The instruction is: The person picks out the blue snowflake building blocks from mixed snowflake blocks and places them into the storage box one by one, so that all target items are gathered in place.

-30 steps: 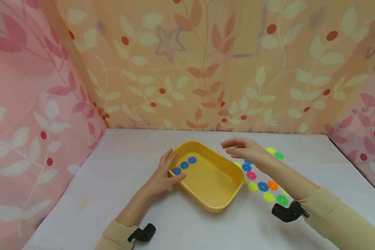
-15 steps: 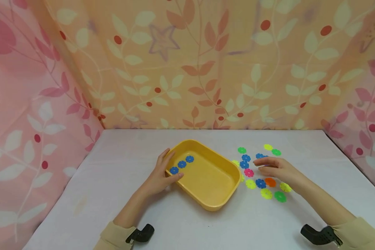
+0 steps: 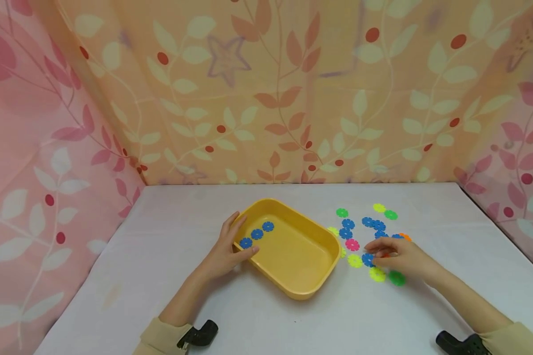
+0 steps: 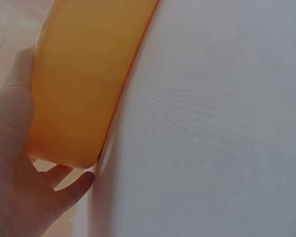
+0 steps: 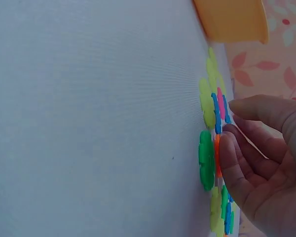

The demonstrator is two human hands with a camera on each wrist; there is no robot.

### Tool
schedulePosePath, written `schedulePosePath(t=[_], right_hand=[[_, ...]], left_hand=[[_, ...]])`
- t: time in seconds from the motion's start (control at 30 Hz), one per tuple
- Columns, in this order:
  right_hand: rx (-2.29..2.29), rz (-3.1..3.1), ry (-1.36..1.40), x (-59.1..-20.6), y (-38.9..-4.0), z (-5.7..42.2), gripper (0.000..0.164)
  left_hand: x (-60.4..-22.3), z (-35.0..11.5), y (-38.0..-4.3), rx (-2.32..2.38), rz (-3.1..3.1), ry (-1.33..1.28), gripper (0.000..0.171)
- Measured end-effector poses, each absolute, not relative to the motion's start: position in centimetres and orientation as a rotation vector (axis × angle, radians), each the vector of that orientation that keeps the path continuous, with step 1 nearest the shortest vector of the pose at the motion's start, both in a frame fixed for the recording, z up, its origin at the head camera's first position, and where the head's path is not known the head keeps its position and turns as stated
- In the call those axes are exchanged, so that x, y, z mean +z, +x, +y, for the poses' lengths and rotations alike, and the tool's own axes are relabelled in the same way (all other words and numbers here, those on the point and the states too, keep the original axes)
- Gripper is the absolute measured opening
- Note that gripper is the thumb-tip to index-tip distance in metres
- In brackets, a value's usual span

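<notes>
The left hand [image 3: 224, 250] grasps a yellow tray [image 3: 293, 254] at its left corner, thumb over the rim. The tray stands near the middle of the bench [image 3: 169, 222], set askew to the edges, with three blue discs [image 3: 256, 234] at its left end. Between the tray and the bench's right edge, the right hand [image 3: 406, 257], its grip released, thumb and forefinger apart, is right at an orange disc [image 5: 217, 155]; contact is unclear. A green disc [image 3: 397, 278] lies just nearer the bench's front edge.

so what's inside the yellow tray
Three blue flower-shaped discs lie in a row inside the yellow tray, near the end the left hand holds. Its thumb and fingers hide small parts there; what's behind them can't be seen.
</notes>
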State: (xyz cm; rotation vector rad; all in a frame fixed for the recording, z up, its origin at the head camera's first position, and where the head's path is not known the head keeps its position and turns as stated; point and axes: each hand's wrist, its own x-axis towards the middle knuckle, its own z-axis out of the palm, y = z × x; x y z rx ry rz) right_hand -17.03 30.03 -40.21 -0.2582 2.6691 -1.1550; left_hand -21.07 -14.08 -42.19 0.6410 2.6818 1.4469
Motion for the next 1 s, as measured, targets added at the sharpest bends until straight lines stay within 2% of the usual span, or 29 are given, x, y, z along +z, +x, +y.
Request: schedulePosePath(t=[0.2, 0.37, 0.73, 1.0], right_hand=[[-1.007, 2.823, -0.363, -40.6, -16.8, 29.3, 0.036], [-0.967, 2.870, -0.357, -40.9, -16.8, 28.8, 0.040], [-0.990, 2.931, -0.357, -41.4, -17.2, 28.5, 0.036], [-1.057, 3.004, -0.091, -40.8, -18.6, 30.1, 0.041]], left_hand=[[-42.1, -14.0, -21.0, 1.442, 2.678, 0.624, 0.088], [-42.1, -14.0, -21.1, 1.440, 2.678, 0.622, 0.086], [-42.0, -14.0, -21.0, 1.441, 2.679, 0.626, 0.087], [-41.9, -14.0, -20.9, 1.435, 2.678, 0.618, 0.087]])
